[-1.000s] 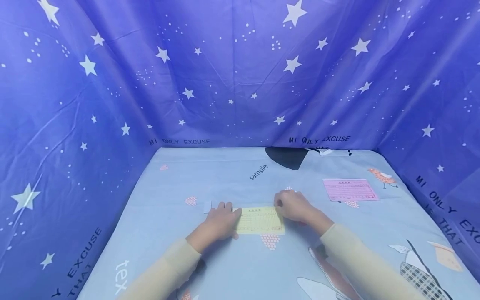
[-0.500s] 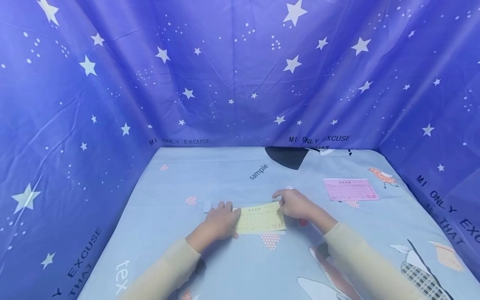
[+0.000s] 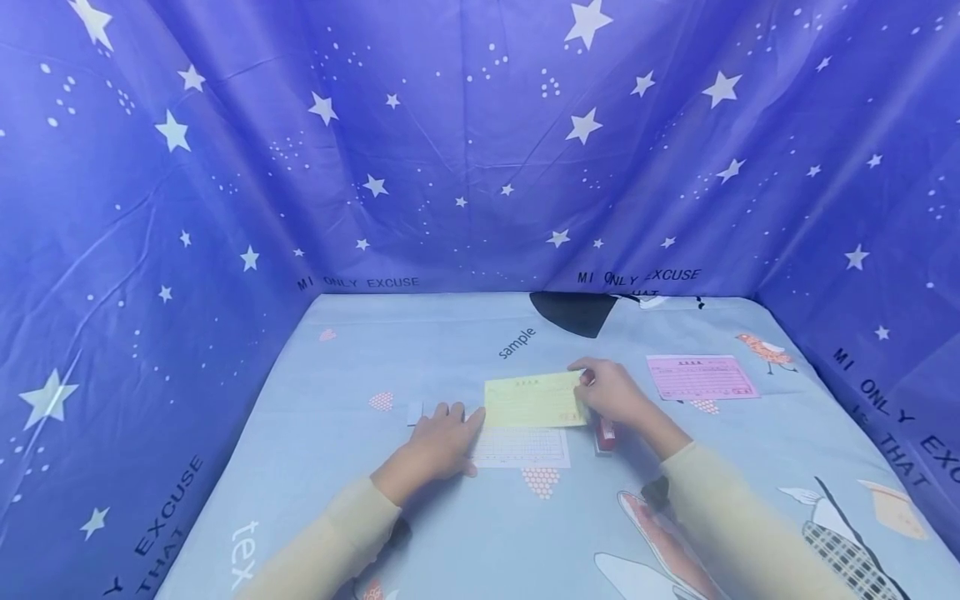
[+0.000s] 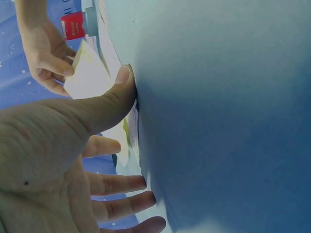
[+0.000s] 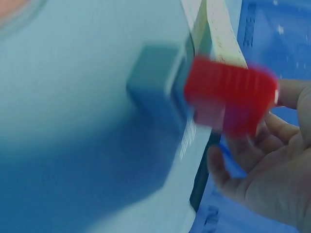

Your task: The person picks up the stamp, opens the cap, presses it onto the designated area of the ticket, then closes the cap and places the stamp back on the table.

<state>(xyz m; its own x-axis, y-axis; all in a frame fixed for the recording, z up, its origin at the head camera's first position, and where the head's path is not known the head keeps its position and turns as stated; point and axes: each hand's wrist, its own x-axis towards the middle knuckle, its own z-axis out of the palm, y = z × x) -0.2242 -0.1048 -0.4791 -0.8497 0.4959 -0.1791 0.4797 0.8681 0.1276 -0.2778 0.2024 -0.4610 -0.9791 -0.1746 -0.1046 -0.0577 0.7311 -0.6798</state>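
A yellow printed form slip (image 3: 532, 402) is raised at a slant, its right edge pinched between the thumb and fingers of my right hand (image 3: 617, 393). Under it lies a white printed form (image 3: 525, 450), its upper part covered. My left hand (image 3: 442, 442) rests at the left end of the forms, and in the left wrist view its thumb (image 4: 114, 99) is right at their edge with the other fingers stretched out. Just below my right hand stands a small red-topped block with a pale base (image 3: 605, 437); its red part (image 5: 231, 94) is blurred in the right wrist view.
A pink printed form slip (image 3: 703, 379) lies to the right on the patterned blue-grey sheet (image 3: 480, 533). A small white piece (image 3: 415, 412) shows beyond my left hand. Blue star-printed curtains (image 3: 465, 142) enclose the back and sides.
My right hand has moved right and away from me, drawing the yellow slip up off the white form, which now shows. The red-topped block has come into view. My left hand stays put.
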